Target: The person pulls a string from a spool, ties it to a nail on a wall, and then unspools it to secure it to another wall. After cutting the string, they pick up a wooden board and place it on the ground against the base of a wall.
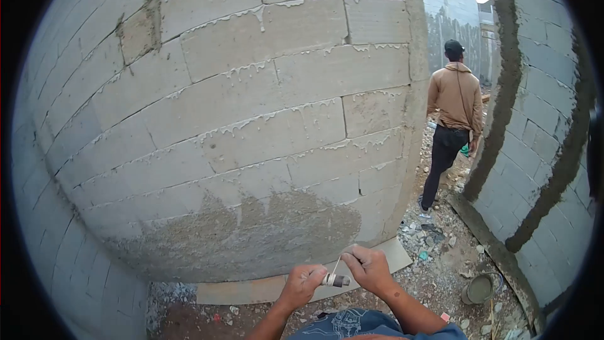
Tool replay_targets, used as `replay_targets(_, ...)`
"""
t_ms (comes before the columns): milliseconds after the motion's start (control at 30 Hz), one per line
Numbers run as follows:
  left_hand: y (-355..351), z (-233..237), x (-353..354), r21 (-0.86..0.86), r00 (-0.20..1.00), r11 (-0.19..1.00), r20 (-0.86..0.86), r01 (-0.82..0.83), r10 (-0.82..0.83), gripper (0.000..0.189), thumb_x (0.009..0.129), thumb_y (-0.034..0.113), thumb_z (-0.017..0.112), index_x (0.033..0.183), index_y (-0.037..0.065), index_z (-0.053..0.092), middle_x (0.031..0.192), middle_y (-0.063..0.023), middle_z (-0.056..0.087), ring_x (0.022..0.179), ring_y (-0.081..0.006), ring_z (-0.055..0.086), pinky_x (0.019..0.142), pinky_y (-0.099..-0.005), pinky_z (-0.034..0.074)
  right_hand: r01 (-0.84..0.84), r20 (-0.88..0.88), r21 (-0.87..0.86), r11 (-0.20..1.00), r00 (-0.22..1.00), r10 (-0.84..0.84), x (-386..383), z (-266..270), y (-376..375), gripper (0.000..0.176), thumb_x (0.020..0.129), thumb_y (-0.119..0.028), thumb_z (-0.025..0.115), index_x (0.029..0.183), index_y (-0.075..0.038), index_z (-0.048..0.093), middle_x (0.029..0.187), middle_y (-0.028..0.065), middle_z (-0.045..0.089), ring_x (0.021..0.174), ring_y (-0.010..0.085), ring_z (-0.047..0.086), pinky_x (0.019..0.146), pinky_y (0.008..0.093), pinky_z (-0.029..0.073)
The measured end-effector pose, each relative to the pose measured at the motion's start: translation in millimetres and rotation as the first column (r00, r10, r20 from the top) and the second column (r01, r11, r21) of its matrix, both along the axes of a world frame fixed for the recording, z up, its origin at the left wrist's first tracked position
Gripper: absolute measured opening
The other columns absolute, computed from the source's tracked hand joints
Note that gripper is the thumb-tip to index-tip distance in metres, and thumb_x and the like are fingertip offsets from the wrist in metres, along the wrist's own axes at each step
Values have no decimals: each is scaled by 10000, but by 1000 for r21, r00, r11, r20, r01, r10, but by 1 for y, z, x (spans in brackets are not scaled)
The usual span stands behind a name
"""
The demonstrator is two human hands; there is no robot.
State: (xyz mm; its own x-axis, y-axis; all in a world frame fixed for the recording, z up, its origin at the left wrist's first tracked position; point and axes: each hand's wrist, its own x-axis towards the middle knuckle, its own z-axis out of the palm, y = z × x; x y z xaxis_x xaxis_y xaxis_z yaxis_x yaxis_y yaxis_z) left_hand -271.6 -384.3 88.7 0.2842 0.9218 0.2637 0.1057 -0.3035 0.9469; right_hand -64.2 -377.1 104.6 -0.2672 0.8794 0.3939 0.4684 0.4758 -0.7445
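Observation:
My left hand (301, 286) is closed around a short dark stick (341, 281) with pale string wound about its middle. From the winding, a strand of string (336, 266) runs up to my right hand (370, 268), whose fingers are pinched together on it. Both hands are close together in front of my body, above the ground at the foot of the block wall (270, 119). The stick's left end is hidden in my left hand.
A person (454, 107) with their back turned is in the gap right of the wall. A bucket (479, 289) stands on rubble at lower right. Wet mortar strips (503, 88) run down the right wall. A flat board (251, 290) lies along the wall's foot.

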Motion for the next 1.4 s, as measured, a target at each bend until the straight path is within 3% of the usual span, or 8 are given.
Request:
replay_targets(233,-7,-8,-17,208,913,959,-320,-193,253,419,996,327,539,727,6,522,583,-25,408,594,-96,352,522,-337,316,-203,-53,0,979,978,203,-16,20,-22,143,910,-166,658,885,-35,709,707,177,638,564,369,580,544,419,448)
replay_targets(367,-29,3,-15,109,969,967,119,-230,217,411,966,324,585,723,-2,524,594,-119,401,572,-132,377,524,-356,341,-263,68,-217,940,957,284,-30,-48,4,94,892,-96,643,871,-21,696,667,163,619,566,327,603,538,384,444)
replay_targets(467,-39,-1,-34,272,839,859,-224,-434,495,420,971,338,579,730,-1,522,602,-115,403,588,-141,384,539,-349,349,-565,33,-121,816,820,572,-47,15,-39,93,890,-93,642,870,-20,697,676,171,625,593,326,618,557,372,453)
replay_targets(633,-71,-1,-34,203,895,882,-53,-425,443,417,955,357,606,729,15,531,602,-130,424,579,-213,370,536,-372,353,-378,-206,-219,900,919,336,-72,-29,12,131,899,-128,661,863,-5,687,658,165,598,591,145,540,564,343,431)
replay_targets(967,-120,6,-41,100,798,793,112,-601,592,425,932,389,618,729,21,558,587,-177,469,554,-367,422,522,-431,365,-574,93,-254,779,787,610,-100,-16,-15,125,886,-111,659,906,1,709,742,179,662,639,289,636,632,350,479)
replay_targets(1067,-115,-13,-55,348,586,570,-70,-744,807,443,926,405,619,728,13,559,578,-176,460,540,-338,385,516,-426,359,-811,-50,-311,496,535,843,-85,2,-48,129,907,-111,652,940,-3,714,782,168,690,636,247,606,642,334,477)
replay_targets(1233,-129,-1,-39,178,756,751,-49,-636,653,441,933,363,630,702,-4,545,587,-167,469,525,-260,455,519,-394,378,-518,-190,-214,828,854,485,-96,-8,-11,132,909,-109,660,899,11,714,705,174,653,619,238,610,636,313,474)
replay_targets(1400,-115,-6,-47,413,549,567,-173,-713,817,465,945,375,615,676,9,519,567,-122,432,542,-174,395,510,-353,365,-775,-102,-212,595,623,775,-74,21,-48,144,920,-109,644,969,16,696,755,126,689,643,205,628,629,310,473)
